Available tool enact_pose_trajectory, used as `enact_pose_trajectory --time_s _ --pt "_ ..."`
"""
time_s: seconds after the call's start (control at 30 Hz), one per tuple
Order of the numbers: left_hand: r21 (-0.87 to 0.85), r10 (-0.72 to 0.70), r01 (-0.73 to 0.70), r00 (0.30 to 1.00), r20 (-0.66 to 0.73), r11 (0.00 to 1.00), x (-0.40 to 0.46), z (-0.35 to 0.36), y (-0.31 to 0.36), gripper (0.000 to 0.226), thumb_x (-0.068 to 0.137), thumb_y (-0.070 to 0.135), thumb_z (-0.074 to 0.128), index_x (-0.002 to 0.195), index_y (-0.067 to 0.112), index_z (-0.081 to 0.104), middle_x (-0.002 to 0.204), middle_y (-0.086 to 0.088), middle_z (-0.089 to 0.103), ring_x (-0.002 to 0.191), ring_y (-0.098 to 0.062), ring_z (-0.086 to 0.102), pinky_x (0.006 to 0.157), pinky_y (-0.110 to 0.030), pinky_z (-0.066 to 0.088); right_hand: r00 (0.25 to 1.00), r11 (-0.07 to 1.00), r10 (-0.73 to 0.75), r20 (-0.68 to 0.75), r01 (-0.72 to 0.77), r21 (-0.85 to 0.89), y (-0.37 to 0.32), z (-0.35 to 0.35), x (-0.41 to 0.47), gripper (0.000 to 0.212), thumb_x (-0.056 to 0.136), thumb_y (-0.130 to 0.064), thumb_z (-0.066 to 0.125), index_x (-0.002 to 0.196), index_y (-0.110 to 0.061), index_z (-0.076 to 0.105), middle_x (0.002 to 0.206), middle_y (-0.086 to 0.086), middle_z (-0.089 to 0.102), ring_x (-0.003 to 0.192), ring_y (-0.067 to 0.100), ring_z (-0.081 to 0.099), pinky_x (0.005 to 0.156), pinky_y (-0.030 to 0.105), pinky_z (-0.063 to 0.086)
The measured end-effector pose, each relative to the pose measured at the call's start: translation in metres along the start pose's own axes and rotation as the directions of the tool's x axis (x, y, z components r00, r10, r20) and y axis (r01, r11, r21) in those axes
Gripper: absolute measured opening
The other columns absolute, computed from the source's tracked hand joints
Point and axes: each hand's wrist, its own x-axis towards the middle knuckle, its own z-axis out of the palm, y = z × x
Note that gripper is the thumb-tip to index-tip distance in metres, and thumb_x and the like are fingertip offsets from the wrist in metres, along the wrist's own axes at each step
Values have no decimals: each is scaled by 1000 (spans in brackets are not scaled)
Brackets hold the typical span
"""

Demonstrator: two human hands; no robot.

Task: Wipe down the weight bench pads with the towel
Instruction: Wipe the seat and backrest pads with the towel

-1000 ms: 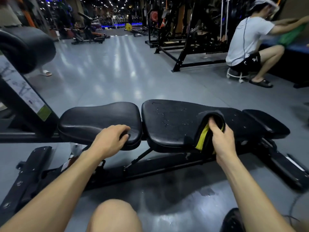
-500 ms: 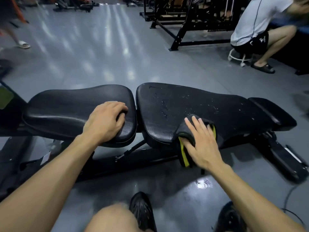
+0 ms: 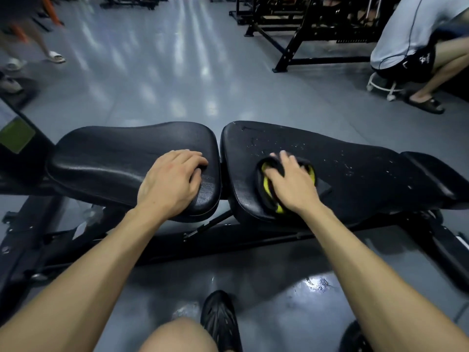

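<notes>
At 6 o'clock, nearest the camera, a bare knee and a black shoe sit on the grey floor; a second shoe at 5 o'clock is cut off by the frame edge. Just beyond, the left hand rests on the near edge of the seat pad, fingers curled over it and holding nothing, apparently bracing. The right hand presses the bunched black-and-yellow towel flat against the near left part of the back pad, its fingers lying over the cloth; motion blur hides whether they are spread or curled into it. This looks like the wiping step in progress on the back pad. White specks remain toward 2 o'clock, so the next stroke probably calls for sweeping rightward under steady pressure. The seat pad looks unwiped, though that cannot be told. Most of the towel lies hidden under the palm. At 1 o'clock a crouching person is cropped at the frame edge.
</notes>
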Motion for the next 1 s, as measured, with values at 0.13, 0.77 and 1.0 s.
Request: enact_pose_trajectory --time_s 0.13,0.77,1.0 --pt "3 -4 5 1000 -4 1000 -2 -1 1 25 98 23 56 119 24 69 132 5 67 126 -21 57 116 -42 36 999 978 -34 9 35 -207 -12 16 -16 73 102 -59 23 165 -24 10 173 5 0 159 24 -2 128 44 1" --pt "98 -5 -10 989 151 995 2 1 2 49 102 37 38 144 16 56 153 0 51 145 -24 43 121 -50 29 975 959 -204 91 217 -180 7 17 24 85 89 -70 17 164 -34 2 172 -5 -13 157 13 -16 129 40 -2" --pt "87 6 -17 992 127 996 4 -3 4 48 101 36 40 140 16 59 150 0 54 143 -24 46 119 -49 33 977 968 -186 102 200 -154 7 15 24 81 96 -67 28 164 -35 0 171 -5 -16 157 13 -18 128 39 -4"
